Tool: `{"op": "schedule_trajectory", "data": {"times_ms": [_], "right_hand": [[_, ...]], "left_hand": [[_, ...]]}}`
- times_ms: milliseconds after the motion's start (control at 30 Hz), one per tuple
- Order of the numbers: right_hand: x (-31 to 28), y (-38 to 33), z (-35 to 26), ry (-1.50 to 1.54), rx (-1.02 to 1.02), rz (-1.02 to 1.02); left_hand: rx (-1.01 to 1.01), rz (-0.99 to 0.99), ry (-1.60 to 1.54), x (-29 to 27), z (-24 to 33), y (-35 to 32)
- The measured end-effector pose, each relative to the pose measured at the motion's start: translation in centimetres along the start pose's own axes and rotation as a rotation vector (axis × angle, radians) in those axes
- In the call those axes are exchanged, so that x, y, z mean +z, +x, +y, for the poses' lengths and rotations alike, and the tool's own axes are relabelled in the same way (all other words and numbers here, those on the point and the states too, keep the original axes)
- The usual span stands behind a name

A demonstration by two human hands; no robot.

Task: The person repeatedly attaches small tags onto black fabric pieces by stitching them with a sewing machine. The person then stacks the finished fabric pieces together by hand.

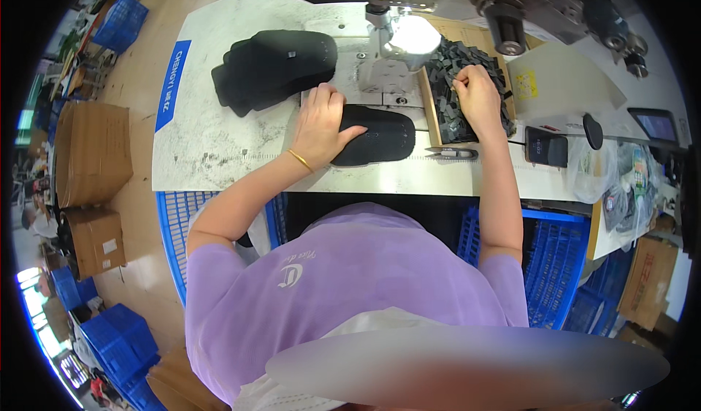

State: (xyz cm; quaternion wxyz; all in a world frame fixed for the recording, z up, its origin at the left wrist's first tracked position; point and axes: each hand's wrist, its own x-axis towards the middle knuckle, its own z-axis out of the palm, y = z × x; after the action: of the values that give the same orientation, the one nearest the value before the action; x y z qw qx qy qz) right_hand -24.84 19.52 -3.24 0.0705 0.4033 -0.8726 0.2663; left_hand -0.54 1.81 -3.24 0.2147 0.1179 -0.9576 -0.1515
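My left hand [319, 124] lies over the left end of a black, round-ended fabric piece [388, 136], its thumb stretched across the top and its fingers extended on the white table. The piece lies flat near the table's front edge, with a row of small marks near its right end. Over a shallow wooden box [431, 111], my right hand [480, 104] has its fingers drawn together in a pinch. Small dark rectangular tabs [456, 54] fill the box; what sits between the fingertips is too small to tell. A stack of similar black pieces [281, 67] is at the back left.
A sewing machine head [394, 42] with a bright lamp overhangs the table [226, 137] behind the piece. Thread snips [454, 153] lie before the box, a phone [546, 146] to its right. Blue baskets [555, 257] stand below both sides. Cartons [95, 151] are at left.
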Motion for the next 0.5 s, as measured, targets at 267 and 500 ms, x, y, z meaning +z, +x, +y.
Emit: {"op": "schedule_trajectory", "data": {"times_ms": [267,500], "right_hand": [[-2.2,-6.2,-9.8,0.668,-0.053,-0.28],[4.6,-9.2,-9.8,0.969,0.194,-0.535]], "left_hand": [[-0.131,-0.057,0.157,1.1,0.0,-0.5],[-0.101,0.032,0.098,1.6,-0.4,-0.9]]}}
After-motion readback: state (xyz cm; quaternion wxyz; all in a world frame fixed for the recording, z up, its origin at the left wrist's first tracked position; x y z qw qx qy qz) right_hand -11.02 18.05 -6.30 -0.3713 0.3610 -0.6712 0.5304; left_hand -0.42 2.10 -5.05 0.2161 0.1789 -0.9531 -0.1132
